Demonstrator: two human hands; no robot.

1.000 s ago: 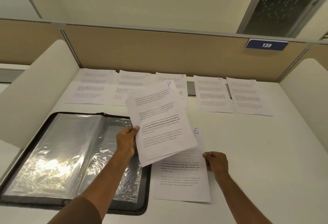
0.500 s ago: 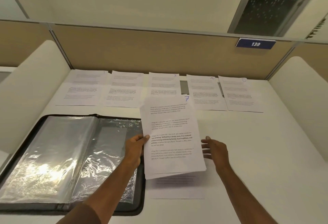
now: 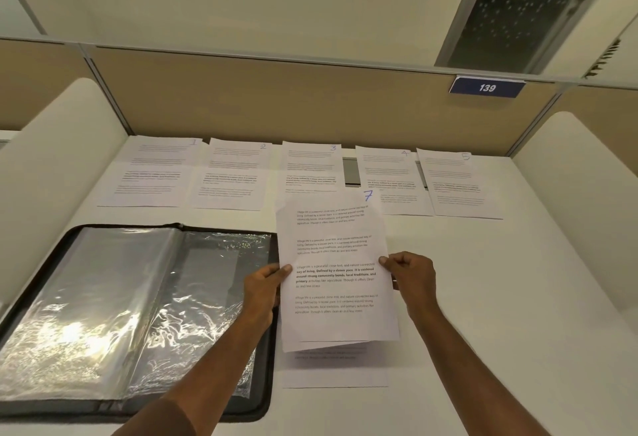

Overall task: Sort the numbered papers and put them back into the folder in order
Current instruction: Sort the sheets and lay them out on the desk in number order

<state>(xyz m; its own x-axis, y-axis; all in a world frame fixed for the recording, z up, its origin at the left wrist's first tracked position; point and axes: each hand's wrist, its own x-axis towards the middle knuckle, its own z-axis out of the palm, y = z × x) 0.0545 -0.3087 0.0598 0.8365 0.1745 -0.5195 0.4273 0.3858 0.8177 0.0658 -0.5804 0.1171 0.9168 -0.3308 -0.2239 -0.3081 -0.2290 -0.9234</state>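
I hold a small stack of printed sheets with the page numbered 7 (image 3: 336, 273) on top, lifted above the desk. My left hand (image 3: 264, 285) grips its left edge and my right hand (image 3: 411, 275) pinches its right edge. Beneath it lies another sheet (image 3: 335, 371) flat on the desk, mostly covered; its number is hidden. Along the back of the desk lie page 1 (image 3: 152, 176), page 2 (image 3: 233, 176), page 3 (image 3: 310, 169), page 4 (image 3: 397, 183) and page 5 (image 3: 459, 187) in a row. The black folder (image 3: 266, 397) lies open at the left, showing clear plastic sleeves.
A tan partition (image 3: 276, 97) with a blue tag reading 139 (image 3: 486, 87) backs the white desk (image 3: 518, 297). White curved side dividers stand at the left (image 3: 58, 159) and right (image 3: 580, 194). A grey cable slot (image 3: 351, 171) shows between pages 3 and 4.
The stack with page 7 swung upright and moved right over the lying sheet. My right hand left the desk sheet and took hold of the stack's right edge.
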